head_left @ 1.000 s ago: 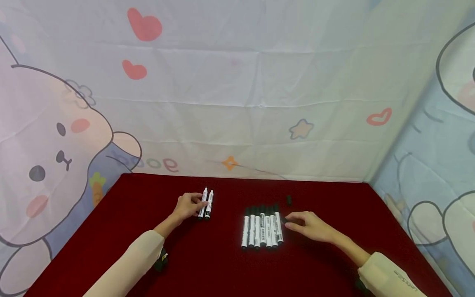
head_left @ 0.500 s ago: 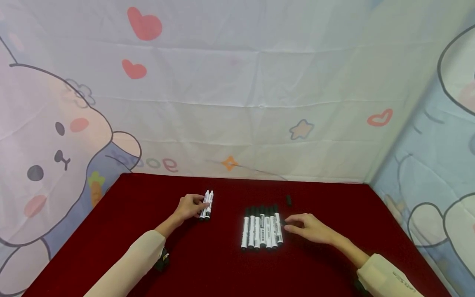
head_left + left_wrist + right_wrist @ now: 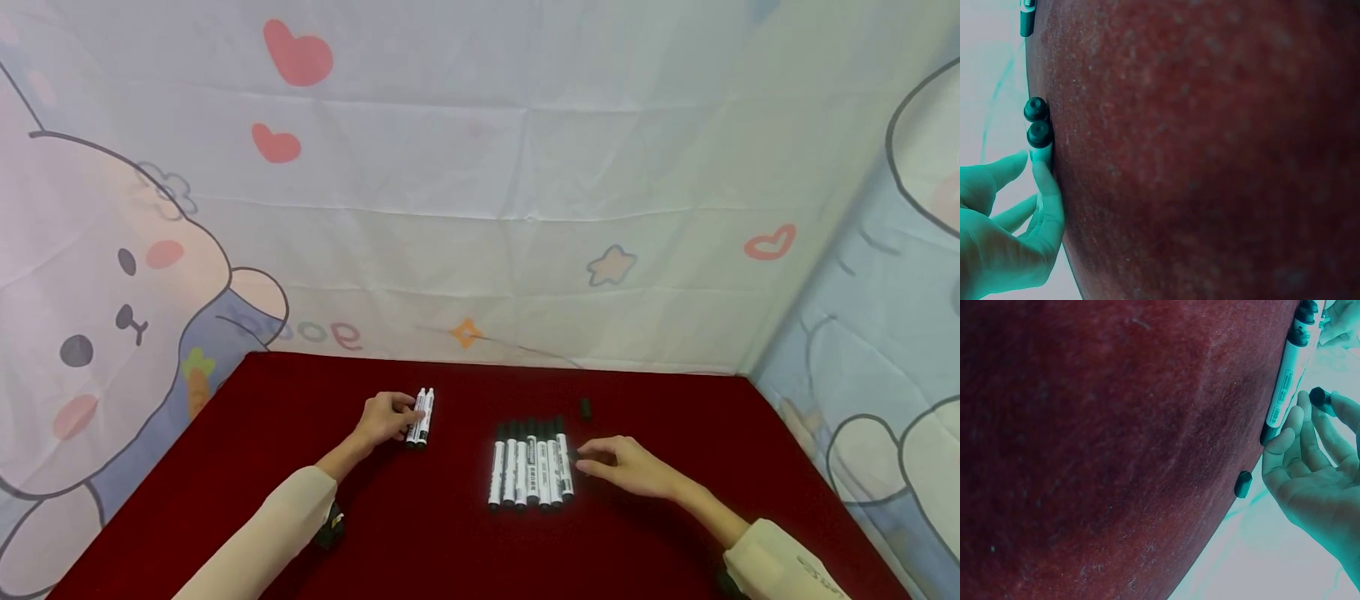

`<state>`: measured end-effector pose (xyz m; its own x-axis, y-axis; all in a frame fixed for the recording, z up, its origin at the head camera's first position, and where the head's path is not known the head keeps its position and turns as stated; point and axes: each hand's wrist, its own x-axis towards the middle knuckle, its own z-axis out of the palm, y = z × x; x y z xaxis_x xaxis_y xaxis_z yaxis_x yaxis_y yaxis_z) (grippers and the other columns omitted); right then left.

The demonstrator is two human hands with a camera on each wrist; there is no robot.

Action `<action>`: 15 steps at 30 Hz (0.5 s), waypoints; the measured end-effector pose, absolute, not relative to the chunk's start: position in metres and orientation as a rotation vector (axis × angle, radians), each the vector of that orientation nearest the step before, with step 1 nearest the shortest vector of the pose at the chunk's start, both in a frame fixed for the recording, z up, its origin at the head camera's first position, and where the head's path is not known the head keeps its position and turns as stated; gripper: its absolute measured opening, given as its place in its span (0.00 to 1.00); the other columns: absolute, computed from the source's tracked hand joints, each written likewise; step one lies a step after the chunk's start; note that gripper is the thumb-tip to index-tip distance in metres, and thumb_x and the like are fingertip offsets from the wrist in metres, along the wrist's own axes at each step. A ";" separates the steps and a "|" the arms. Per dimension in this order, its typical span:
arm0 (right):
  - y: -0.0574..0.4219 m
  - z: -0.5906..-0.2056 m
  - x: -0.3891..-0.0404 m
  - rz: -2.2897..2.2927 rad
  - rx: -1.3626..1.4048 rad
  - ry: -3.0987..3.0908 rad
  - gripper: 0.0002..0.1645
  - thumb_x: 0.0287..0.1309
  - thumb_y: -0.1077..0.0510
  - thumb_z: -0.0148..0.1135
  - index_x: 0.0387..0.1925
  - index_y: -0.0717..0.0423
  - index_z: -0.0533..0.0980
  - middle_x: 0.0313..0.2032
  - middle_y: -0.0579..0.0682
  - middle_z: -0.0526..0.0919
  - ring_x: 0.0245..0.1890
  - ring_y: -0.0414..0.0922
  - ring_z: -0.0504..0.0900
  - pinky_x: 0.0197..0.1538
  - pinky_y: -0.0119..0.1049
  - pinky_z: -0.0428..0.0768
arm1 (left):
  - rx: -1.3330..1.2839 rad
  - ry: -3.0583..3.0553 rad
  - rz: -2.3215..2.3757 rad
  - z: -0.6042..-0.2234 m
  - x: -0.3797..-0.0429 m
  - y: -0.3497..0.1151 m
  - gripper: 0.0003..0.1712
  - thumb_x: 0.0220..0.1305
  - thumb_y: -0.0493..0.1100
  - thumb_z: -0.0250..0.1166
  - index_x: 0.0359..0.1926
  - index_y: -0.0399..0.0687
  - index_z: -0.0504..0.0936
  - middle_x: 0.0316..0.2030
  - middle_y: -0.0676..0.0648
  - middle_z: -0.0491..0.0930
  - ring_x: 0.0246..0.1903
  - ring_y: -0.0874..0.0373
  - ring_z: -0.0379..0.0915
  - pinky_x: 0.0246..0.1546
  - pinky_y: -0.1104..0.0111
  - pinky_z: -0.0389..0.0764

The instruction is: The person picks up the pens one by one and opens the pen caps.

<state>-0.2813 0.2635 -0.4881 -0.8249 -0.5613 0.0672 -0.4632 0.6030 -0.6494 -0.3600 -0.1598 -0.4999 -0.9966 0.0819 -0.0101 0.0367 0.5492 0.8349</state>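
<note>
My left hand (image 3: 384, 418) is at the back left, its fingers curled at the left one of two uncapped white markers (image 3: 424, 427). These lie side by side, white tips to the back; in the left wrist view their black ends (image 3: 1037, 122) show close together, fingertips right at the nearer one. A small black marker cap (image 3: 1321, 400) is pinched between thumb and index finger of my right hand (image 3: 630, 465). That hand is just right of a row of several white markers with black caps (image 3: 531, 471). Behind it lies a loose black cap (image 3: 585, 408).
A dark red cloth (image 3: 420, 533) covers the table. Its back edge meets a pale printed curtain (image 3: 525, 275), which also rises along the left and right sides.
The left marker of the pair has moved right, from slightly apart to close against its neighbour, with my left hand at it. My right hand stays almost in place, holding the cap.
</note>
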 end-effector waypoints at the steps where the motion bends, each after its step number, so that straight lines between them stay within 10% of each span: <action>1: 0.264 -0.488 -0.282 -1.019 -0.865 2.685 0.23 0.73 0.48 0.60 0.54 0.64 0.81 0.50 0.56 0.88 0.47 0.44 0.84 0.48 0.33 0.82 | 0.113 2.728 1.478 -0.499 -0.360 -0.159 0.21 0.67 0.37 0.69 0.56 0.27 0.81 0.36 0.38 0.84 0.25 0.59 0.79 0.25 0.68 0.84; 15: 0.265 -0.485 -0.283 -1.037 -0.875 2.687 0.24 0.73 0.48 0.59 0.55 0.65 0.81 0.51 0.58 0.87 0.50 0.49 0.85 0.50 0.37 0.83 | 0.345 2.773 1.457 -0.477 -0.349 -0.134 0.16 0.68 0.35 0.66 0.54 0.30 0.82 0.36 0.38 0.85 0.22 0.58 0.74 0.21 0.74 0.73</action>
<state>-0.2825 0.2645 -0.4852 -0.8232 -0.5617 0.0823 -0.4714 0.5956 -0.6504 -0.3489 -0.1338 -0.4772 -0.9760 0.1880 0.1098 0.1970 0.5484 0.8127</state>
